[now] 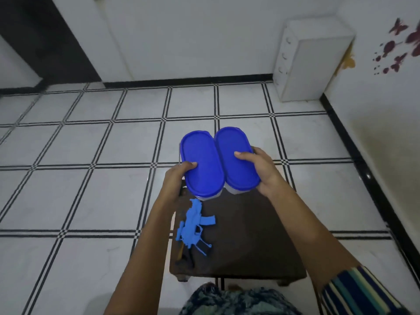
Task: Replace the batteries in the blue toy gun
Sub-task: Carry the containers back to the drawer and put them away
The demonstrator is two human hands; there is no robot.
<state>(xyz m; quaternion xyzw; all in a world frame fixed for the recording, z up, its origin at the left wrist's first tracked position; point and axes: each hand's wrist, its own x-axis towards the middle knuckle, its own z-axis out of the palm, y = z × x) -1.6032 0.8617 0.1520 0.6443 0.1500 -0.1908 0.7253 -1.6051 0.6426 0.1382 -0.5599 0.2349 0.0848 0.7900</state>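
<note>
Containers: two oval tubs, side by side and touching, each with a glossy blue lid – the left container and the right container; pale translucent walls show under the near rims.
Left hand: grasps the left container at its near left edge, thumb on the lid.
Right hand: grasps the right container from its right side, thumb on the lid.
Toy gun: one blue toy gun, matte light-blue plastic, lying flat on the left part of the stool, near the left forearm, below the tubs.
Surface: one small dark brown stool, worn at its left edge; some dark object beside the gun's near end is too blurred to name.
Room: white floor tiles with black-striped joints, white walls, black skirting, one white drawer unit in the far corner – maroon butterfly stickers on the right wall.
Clothing: a striped sleeve on the right arm.
</note>
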